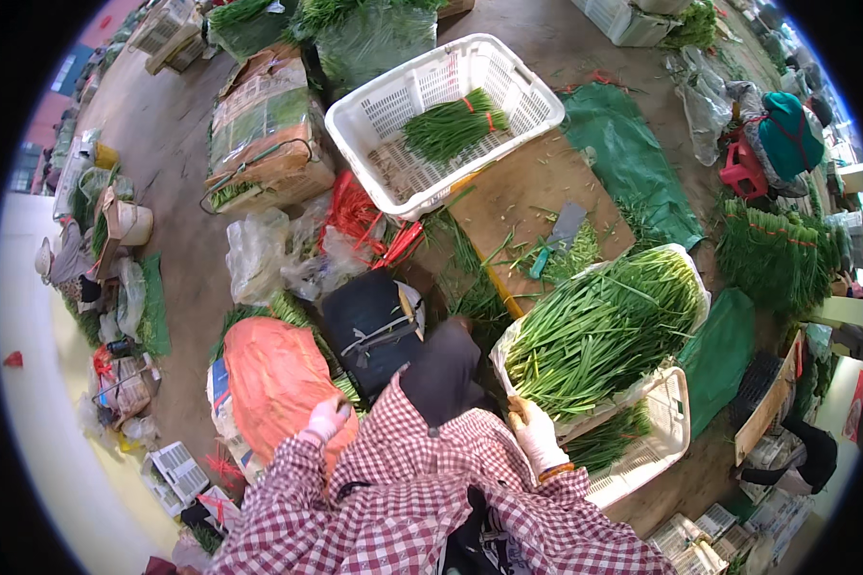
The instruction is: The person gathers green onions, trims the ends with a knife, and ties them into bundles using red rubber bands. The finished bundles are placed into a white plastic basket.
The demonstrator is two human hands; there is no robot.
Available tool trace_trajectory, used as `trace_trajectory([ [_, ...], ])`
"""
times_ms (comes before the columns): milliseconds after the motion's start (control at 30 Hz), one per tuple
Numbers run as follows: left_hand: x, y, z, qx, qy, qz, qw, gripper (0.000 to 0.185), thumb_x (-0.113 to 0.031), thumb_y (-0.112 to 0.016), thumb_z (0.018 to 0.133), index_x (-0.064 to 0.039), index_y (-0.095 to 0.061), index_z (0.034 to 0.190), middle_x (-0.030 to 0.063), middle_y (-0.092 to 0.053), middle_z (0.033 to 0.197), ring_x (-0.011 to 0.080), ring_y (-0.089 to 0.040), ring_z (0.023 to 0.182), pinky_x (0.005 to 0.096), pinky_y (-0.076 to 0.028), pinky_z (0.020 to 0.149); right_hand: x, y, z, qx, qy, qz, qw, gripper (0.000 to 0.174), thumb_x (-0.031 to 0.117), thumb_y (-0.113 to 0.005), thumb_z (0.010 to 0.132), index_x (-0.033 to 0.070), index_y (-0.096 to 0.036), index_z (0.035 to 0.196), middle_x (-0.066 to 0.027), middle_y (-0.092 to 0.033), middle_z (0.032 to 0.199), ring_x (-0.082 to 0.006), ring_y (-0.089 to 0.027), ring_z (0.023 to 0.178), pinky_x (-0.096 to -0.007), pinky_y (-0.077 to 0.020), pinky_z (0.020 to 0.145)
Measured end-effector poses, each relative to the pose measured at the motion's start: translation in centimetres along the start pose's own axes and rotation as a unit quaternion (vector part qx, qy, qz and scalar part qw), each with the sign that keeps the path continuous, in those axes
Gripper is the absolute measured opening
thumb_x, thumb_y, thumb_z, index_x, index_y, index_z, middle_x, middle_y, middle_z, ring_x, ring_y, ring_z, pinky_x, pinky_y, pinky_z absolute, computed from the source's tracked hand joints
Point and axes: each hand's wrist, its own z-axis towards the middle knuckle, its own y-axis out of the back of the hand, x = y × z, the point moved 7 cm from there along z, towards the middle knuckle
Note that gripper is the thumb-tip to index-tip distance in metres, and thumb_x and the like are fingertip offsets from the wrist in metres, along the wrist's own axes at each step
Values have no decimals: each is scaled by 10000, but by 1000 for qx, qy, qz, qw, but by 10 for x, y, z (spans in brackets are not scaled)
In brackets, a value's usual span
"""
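My left hand (327, 420), in a pale glove, rests at the edge of an orange-red sheet (280, 381) that covers a bundle; its fingers are curled, and whether they grip anything is unclear. My gloved right hand (533, 431) touches the near left rim of a white-lined container (500, 352) heaped with long green stalks (604, 330). Beneath that container is a white plastic basket (672, 431) with more greens. A wooden board (546, 194) bears cut scraps and a wide blade (567, 221) with a teal handle. Beyond it, a white crate (439, 118) holds greens tied with red bands (453, 126).
A dark padded seat or box (370, 327) stands before me, beside red ties (352, 223) and clear plastic bags (259, 248). Green sheets (626, 158) lie at the right. Other people sit at far left (75, 259) and far right (784, 136); another person (798, 453) bends at lower right.
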Motion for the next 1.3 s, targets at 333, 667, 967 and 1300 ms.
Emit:
trace_trajectory([
  [333,-130,101,144,-14,-74,80,994,222,-294,-621,932,-141,-676,1083,155,-725,1016,343,-687,986,425,-540,843,91,3,85,-23,28,73,997,404,13,-645,893,45,-631,1295,-151,-716,1103,-247,-703,1013,-337,-542,910],
  [667,-196,57,444,41,-67,252,964,293,-289,-607,922,-77,-679,1112,198,-708,1058,378,-668,1020,460,-520,894,75,-60,276,-77,-69,197,975,408,1,-567,949,20,-575,1356,-133,-656,1239,-216,-649,1123,-326,-494,997],
  [967,-142,-73,611,50,-102,297,948,493,-401,-710,859,-87,-638,1232,192,-707,1085,348,-678,1016,444,-533,881,-19,-79,340,-110,-177,271,940,470,-41,-551,875,-28,-571,1344,-167,-651,1223,-258,-652,1124,-355,-480,1011],
  [1300,-35,-159,722,-23,-116,256,960,386,-360,-734,842,-119,-687,1141,180,-725,1009,386,-683,964,483,-537,820,-41,-46,345,-162,-117,198,960,472,154,-624,963,-17,-538,1395,-169,-644,1278,-259,-626,1169,-363,-457,1043],
])
